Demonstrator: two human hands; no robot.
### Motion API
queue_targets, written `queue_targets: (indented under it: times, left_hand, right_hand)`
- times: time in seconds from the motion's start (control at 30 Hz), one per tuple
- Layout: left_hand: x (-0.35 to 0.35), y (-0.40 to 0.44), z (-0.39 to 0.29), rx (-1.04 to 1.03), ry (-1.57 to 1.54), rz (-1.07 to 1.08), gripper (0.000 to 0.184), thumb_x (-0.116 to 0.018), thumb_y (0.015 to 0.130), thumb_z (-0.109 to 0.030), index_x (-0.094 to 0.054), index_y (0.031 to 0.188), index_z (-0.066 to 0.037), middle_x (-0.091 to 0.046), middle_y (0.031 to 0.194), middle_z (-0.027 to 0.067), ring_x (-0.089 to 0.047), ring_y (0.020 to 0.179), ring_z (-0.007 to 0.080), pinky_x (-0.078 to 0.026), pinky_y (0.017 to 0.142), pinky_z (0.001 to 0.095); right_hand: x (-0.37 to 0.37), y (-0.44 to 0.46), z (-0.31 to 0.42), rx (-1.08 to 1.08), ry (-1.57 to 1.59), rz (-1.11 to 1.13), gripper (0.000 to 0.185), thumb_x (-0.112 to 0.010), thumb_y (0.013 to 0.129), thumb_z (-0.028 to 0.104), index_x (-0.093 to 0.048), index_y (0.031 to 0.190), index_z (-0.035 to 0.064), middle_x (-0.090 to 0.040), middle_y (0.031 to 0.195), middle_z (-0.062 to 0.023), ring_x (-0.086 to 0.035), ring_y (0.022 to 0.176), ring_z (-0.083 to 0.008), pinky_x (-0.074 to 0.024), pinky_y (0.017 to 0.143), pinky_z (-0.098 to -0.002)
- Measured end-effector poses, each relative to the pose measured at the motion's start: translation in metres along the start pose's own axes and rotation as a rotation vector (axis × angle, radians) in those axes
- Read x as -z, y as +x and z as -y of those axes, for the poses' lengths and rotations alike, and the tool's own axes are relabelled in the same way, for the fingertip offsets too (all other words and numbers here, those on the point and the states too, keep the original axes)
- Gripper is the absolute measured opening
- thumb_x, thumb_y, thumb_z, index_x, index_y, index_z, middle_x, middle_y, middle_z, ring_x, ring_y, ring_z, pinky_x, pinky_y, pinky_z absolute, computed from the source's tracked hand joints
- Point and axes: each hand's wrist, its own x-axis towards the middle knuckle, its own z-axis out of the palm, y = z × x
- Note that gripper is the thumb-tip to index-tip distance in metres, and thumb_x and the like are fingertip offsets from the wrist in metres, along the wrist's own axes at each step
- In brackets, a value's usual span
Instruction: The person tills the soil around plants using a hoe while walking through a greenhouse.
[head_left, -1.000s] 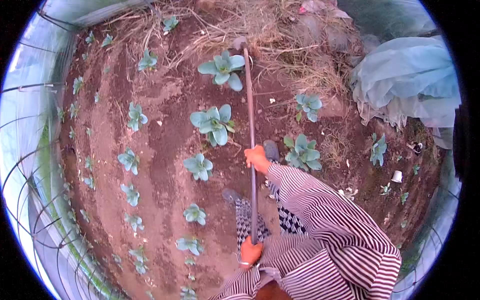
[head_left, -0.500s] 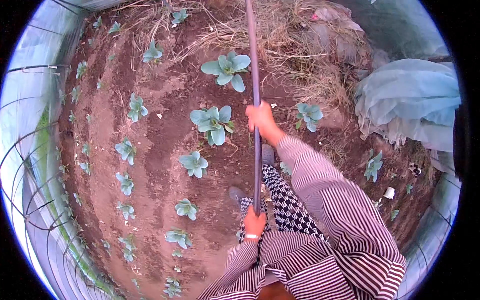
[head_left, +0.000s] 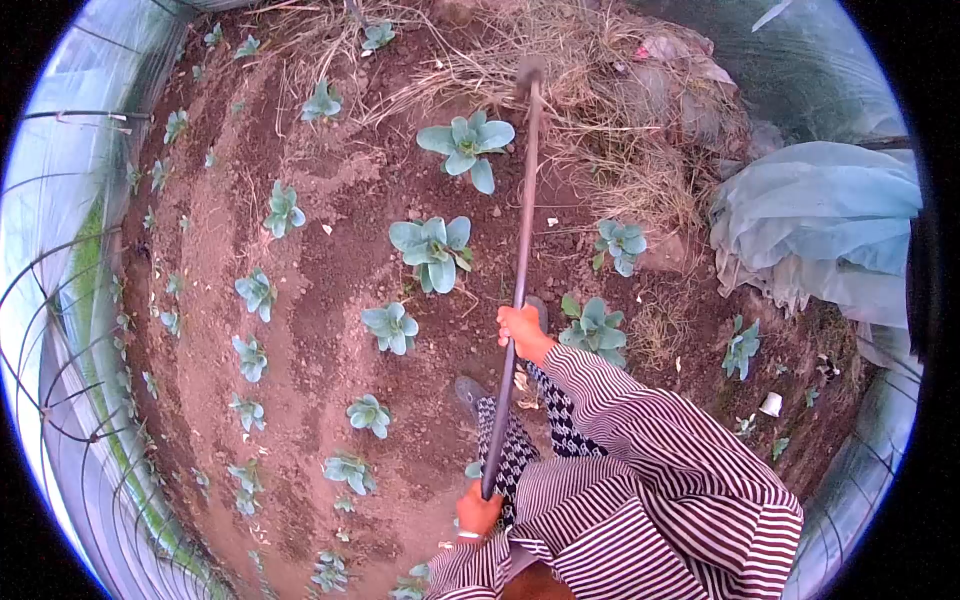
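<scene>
Holds the long-handled tool [head_left: 528,200] out toward dry straw [head_left: 600,115], in the closed grip of the right hand [head_left: 522,325] partway along and the left hand [head_left: 478,508] at the near end; looks stiff, probably far-end heavy, best taken two-handed.

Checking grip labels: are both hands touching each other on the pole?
No, the right hand grips the pole partway along and the left hand its near end, with a bare stretch between.
</scene>
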Motion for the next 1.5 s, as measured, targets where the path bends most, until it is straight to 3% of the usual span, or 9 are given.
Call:
queue_targets:
  times: [0.1, 0.4, 0.47, 0.57, 0.83, 1.07, 1.23, 1.33, 1.5]
  left_hand:
    - [-0.012, 0.025, 0.004, 0.096, 0.027, -0.064, 0.036, -0.059, 0.067, -0.021, -0.051, 0.099, -0.006, -0.059, 0.080, 0.0210, -0.057, 0.074, 0.0402, -0.045, 0.065, 0.0457]
    - [-0.050, 0.103, -0.130, -0.035, -0.233, -0.042, 0.025, -0.058, 0.070, -0.017, -0.048, 0.085, 0.001, -0.056, 0.066, 0.0201, -0.058, 0.061, 0.0356, -0.045, 0.057, 0.0420]
    - [-0.060, 0.072, -0.119, -0.030, -0.393, 0.150, 0.025, -0.061, 0.068, -0.016, -0.049, 0.081, 0.002, -0.056, 0.065, 0.0190, -0.058, 0.060, 0.0332, -0.045, 0.056, 0.0392]
    - [-0.019, 0.028, -0.083, 0.267, -0.481, 0.392, 0.027, -0.062, 0.066, -0.019, -0.052, 0.082, 0.000, -0.056, 0.064, 0.0165, -0.058, 0.061, 0.0313, -0.046, 0.057, 0.0380]
    - [-0.015, 0.030, -0.040, 0.013, -0.087, -0.087, 0.029, -0.058, 0.067, -0.018, -0.051, 0.092, -0.005, -0.058, 0.073, 0.0214, -0.057, 0.070, 0.0397, -0.045, 0.063, 0.0452]
    - [-0.028, 0.114, -0.137, -0.108, -0.316, -0.120, 0.024, -0.058, 0.069, -0.014, -0.049, 0.086, 0.000, -0.056, 0.065, 0.0202, -0.057, 0.063, 0.0366, -0.044, 0.057, 0.0418]
    - [-0.079, 0.075, -0.108, 0.044, -0.444, 0.180, 0.030, -0.059, 0.068, -0.019, -0.053, 0.089, 0.001, -0.057, 0.068, 0.0211, -0.059, 0.063, 0.0333, -0.046, 0.059, 0.0401]
    - [-0.031, 0.020, -0.075, 0.053, -0.256, 0.166, 0.032, -0.058, 0.067, -0.020, -0.055, 0.091, 0.000, -0.058, 0.069, 0.0215, -0.060, 0.064, 0.0343, -0.047, 0.062, 0.0415]
    - [-0.014, 0.018, -0.022, 0.043, -0.028, -0.137, 0.026, -0.059, 0.063, -0.016, -0.052, 0.085, -0.004, -0.057, 0.069, 0.0219, -0.057, 0.067, 0.0384, -0.044, 0.060, 0.0451]
  right_hand:
    - [-0.025, -0.031, 0.039, 0.090, 0.129, 0.075, 0.018, -0.052, 0.071, 0.004, -0.041, 0.057, 0.0041, -0.043, 0.046, -0.0053, -0.043, 0.032, -0.0155, -0.0330, 0.027, -0.0317]
    - [-0.016, 0.100, 0.131, 0.599, -0.579, 0.145, 0.023, -0.055, 0.073, 0.010, -0.046, 0.053, 0.0041, -0.043, 0.039, -0.0053, -0.043, 0.030, -0.0152, -0.0361, 0.030, -0.0292]
    - [0.019, 0.123, 0.070, 0.169, -0.636, -0.090, 0.027, -0.057, 0.072, 0.012, -0.050, 0.049, 0.0020, -0.047, 0.040, -0.0085, -0.050, 0.032, -0.0197, -0.0376, 0.030, -0.0325]
    - [0.018, 0.074, 0.023, 0.158, -0.485, -0.040, 0.017, -0.056, 0.068, 0.012, -0.052, 0.063, -0.0039, -0.054, 0.051, -0.0130, -0.053, 0.038, -0.0224, -0.0420, 0.034, -0.0358]
    - [-0.016, -0.014, 0.065, 0.151, 0.033, 0.120, 0.012, -0.053, 0.072, 0.005, -0.045, 0.064, 0.0030, -0.039, 0.045, -0.0031, -0.038, 0.033, -0.0131, -0.0344, 0.029, -0.0300]
    - [-0.050, 0.047, 0.173, 0.434, -0.296, 0.110, 0.020, -0.053, 0.072, 0.009, -0.045, 0.056, 0.0027, -0.045, 0.041, -0.0066, -0.047, 0.035, -0.0160, -0.0350, 0.030, -0.0291]
    - [0.040, 0.142, 0.062, 0.393, -0.709, 0.126, 0.021, -0.057, 0.071, 0.009, -0.048, 0.054, -0.0004, -0.052, 0.047, -0.0107, -0.055, 0.040, -0.0218, -0.0406, 0.032, -0.0321]
    - [0.026, 0.060, 0.020, 0.140, -0.134, 0.063, 0.015, -0.058, 0.071, 0.004, -0.046, 0.062, 0.0004, -0.047, 0.050, -0.0067, -0.047, 0.034, -0.0182, -0.0348, 0.026, -0.0338]
    - [-0.015, -0.005, 0.034, 0.042, 0.056, 0.119, 0.014, -0.055, 0.072, 0.004, -0.043, 0.065, 0.0040, -0.041, 0.048, -0.0041, -0.039, 0.031, -0.0142, -0.0327, 0.027, -0.0315]
